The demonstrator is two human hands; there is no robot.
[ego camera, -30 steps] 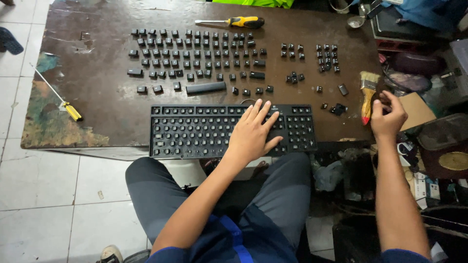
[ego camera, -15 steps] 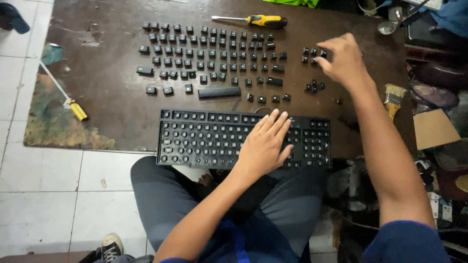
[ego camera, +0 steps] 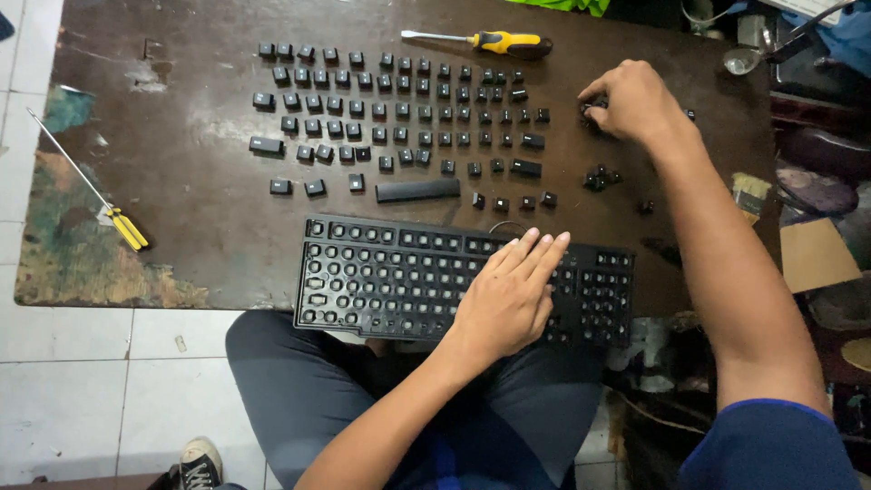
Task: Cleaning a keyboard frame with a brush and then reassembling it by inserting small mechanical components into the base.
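Observation:
A black keyboard frame (ego camera: pixel 390 281) with its keycaps removed lies at the near edge of the dark worn table (ego camera: pixel 181 227). My left hand (ego camera: pixel 513 290) rests flat on its right half, fingers together. Rows of loose black keycaps (ego camera: pixel 399 113) are laid out behind the keyboard, with the long space bar (ego camera: pixel 417 190) at the front of them. My right hand (ego camera: pixel 635 100) reaches to the far right of the table. Its fingertips are pinched on a small black keycap (ego camera: pixel 592 107) in a separate group. A few more keycaps (ego camera: pixel 601 177) lie just below that hand.
A yellow-handled screwdriver (ego camera: pixel 494 42) lies at the table's far edge. A thin screwdriver with a yellow grip (ego camera: pixel 91 186) sits at the left edge. A small brush (ego camera: pixel 751 192), cardboard (ego camera: pixel 817 254) and clutter crowd the right side. White floor tiles lie to the left.
My right hand left the brush at the right edge and moved up and left to the small keycap group. My left hand has stayed on the keyboard.

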